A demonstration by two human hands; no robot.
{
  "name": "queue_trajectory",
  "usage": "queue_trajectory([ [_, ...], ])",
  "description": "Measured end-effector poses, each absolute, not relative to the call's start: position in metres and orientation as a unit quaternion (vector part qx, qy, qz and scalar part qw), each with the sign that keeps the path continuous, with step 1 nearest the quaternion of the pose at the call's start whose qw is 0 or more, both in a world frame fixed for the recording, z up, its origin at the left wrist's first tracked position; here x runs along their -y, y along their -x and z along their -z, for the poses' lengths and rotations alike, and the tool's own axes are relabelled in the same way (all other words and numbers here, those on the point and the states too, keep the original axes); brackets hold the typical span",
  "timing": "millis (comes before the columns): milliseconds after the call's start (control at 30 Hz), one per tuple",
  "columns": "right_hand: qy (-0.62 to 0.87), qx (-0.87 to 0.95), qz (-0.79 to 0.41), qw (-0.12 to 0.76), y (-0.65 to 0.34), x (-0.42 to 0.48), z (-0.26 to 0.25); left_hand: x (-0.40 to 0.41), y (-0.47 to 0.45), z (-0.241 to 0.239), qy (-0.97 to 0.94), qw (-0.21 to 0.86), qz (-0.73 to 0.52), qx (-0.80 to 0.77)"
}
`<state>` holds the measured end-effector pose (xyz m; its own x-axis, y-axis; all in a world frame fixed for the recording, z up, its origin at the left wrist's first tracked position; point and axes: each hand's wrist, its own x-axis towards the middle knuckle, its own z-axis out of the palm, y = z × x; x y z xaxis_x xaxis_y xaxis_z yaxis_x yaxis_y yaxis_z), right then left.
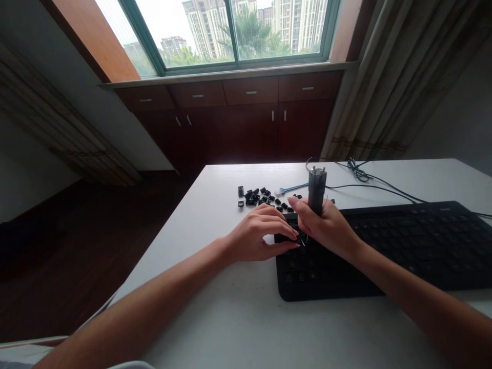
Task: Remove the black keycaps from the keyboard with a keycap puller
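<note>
At a white table (pixel 230 318) beneath a wide window (pixel 215 31), looking down over two bare forearms. Grips in the right hand (pixel 326 228) a dark grey key puller (pixel 317 190), fingers wrapped shut around its body. Holds it upright over the far left corner of a black keyboard (pixel 403 246), with a thin wire end showing below the fist, just above the keys. Rests the left hand (pixel 261 233) on that same corner, fingers loosely curved, fingertips down on the keys and touching the right hand; impossible to tell whether anything is pinched beneath them. Beyond the hands, on the bare tabletop: a scatter of loose black keys (pixel 259 197), lying close together, and just beside them to the right a slim light-blue tool (pixel 292 190), flat, white at its left tip. Further right, a black cable (pixel 369 179), looped loosely near the table's far edge and trailing off past the keyboard. Lettering on the keyboard and on the loose black keys too dark and small to read; on the key puller, likewise. In the background, dark wooden cabinets (pixel 249 118) with metal handles under the sill, beige curtains (pixel 403 77) at right, tower blocks and a palm tree through the glass.
</note>
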<state>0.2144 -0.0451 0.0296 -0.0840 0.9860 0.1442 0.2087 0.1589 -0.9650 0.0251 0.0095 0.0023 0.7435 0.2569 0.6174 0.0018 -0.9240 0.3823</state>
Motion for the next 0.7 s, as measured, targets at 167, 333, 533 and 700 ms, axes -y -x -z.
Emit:
queue_trajectory([
  [167,0.479,0.632,-0.409,0.451,-0.214,0.044,-0.023,-0.009,-0.026,-0.003,-0.914,0.190,-0.352,-0.069],
  [333,0.473,0.651,-0.408,0.430,-0.215,0.044,-0.024,-0.009,-0.026,-0.004,-0.913,0.190,-0.354,-0.063],
  [533,0.411,0.687,-0.439,0.408,-0.222,0.038,-0.025,-0.009,-0.027,-0.005,-0.915,0.177,-0.358,-0.052],
  [700,0.345,0.721,-0.438,0.411,-0.225,0.031,-0.023,-0.008,-0.025,-0.006,-0.915,0.143,-0.375,-0.053],
])
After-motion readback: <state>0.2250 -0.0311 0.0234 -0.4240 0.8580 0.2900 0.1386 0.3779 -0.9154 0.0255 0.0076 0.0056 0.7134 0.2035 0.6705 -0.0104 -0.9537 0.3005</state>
